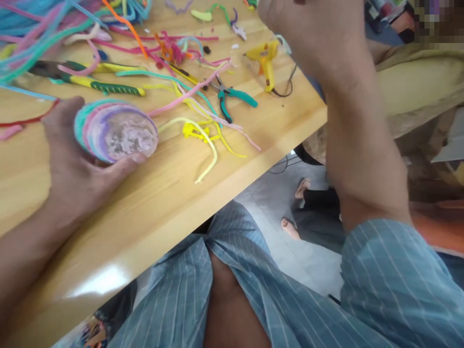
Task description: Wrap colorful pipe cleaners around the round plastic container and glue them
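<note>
My left hand [78,159] is closed round a pastel coiled disc of pipe cleaners [116,131], holding it on edge over the wooden table [155,203]. My right hand [315,36] is raised at the top of the view, above the table's right corner. Its fingers are cut off by the frame edge, so I cannot see whether it holds anything. A yellow glue gun [266,60] lies just left of that hand. Loose yellow and pink pipe cleaners [203,133] lie beside the disc.
Teal-handled pliers [232,96] and a yellow-green handled tool [105,84] lie among several coloured pipe cleaners [43,29] across the far table. The table edge runs diagonally. Beyond it, another person's feet [295,208] rest on the grey floor.
</note>
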Motion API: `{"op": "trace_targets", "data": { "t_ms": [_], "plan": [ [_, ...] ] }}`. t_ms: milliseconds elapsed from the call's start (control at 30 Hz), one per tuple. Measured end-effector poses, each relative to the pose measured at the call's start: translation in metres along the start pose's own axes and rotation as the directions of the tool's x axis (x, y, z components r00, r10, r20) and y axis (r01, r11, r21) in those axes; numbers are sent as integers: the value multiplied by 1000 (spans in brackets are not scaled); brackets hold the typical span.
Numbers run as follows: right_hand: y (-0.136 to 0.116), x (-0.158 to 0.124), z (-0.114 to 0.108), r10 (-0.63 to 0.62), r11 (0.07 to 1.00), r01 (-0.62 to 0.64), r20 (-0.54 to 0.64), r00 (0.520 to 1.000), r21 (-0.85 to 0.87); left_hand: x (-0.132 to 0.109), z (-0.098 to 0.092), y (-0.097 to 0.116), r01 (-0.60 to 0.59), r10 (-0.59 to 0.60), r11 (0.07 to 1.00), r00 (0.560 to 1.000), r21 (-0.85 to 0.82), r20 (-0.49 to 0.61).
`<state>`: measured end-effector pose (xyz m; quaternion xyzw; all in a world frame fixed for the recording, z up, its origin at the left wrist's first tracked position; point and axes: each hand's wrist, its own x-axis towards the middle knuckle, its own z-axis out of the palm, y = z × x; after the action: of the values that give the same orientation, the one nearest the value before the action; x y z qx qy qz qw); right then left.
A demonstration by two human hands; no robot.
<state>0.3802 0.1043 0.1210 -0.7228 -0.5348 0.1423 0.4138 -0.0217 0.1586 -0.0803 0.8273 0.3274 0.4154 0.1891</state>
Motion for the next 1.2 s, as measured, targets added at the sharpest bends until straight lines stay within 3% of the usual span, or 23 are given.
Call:
{"op": "trace_targets", "data": {
  "t_ms": [67, 100, 167, 267, 400, 533, 667, 767, 867, 1000, 1200],
  "plan": [
    [2, -5, 4, -249, 938, 240, -6, 968, -249, -1, 3, 4, 47, -47, 999, 998, -2, 35],
    [3, -6, 7, -335, 901, 323, 10, 942, -289, -1, 4, 7, 46, -46, 999, 999, -4, -23],
    [6, -5, 17, -433, 881, 427, 16, 901, -204, -2, 6, 13, 106, -106, 994, 994, -6, -18],
    [9, 3, 41, -438, 899, 438, -30, 899, 21, -2, 9, 20, 204, -205, 978, 979, -38, -21],
    [2, 8, 85, -363, 911, 348, 32, 931, 219, 0, 9, 25, 220, -223, 973, 974, -68, -28],
    [-13, -5, 127, -431, 876, 379, 136, 892, 298, 3, 6, 26, 220, -221, 974, 975, -55, -21],
    [-22, -25, 158, -503, 832, 432, 146, 852, 348, 4, 7, 26, 205, -207, 977, 978, -51, -24],
    [-16, -41, 174, -534, 823, 471, 149, 832, 318, 2, 10, 25, 172, -175, 981, 985, -93, -17],
    [1, -52, 187, -637, 753, 575, 136, 759, 320, 2, 13, 25, 103, -110, 983, 993, -154, -42],
    [21, -55, 199, -794, 589, 733, 76, 603, 341, 4, 12, 26, 50, -55, 988, 998, -149, -34],
    [24, -55, 196, -819, 572, 777, 133, 558, 262, 5, 8, 30, 11, -18, 989, 999, -149, -49]
  ]
}}
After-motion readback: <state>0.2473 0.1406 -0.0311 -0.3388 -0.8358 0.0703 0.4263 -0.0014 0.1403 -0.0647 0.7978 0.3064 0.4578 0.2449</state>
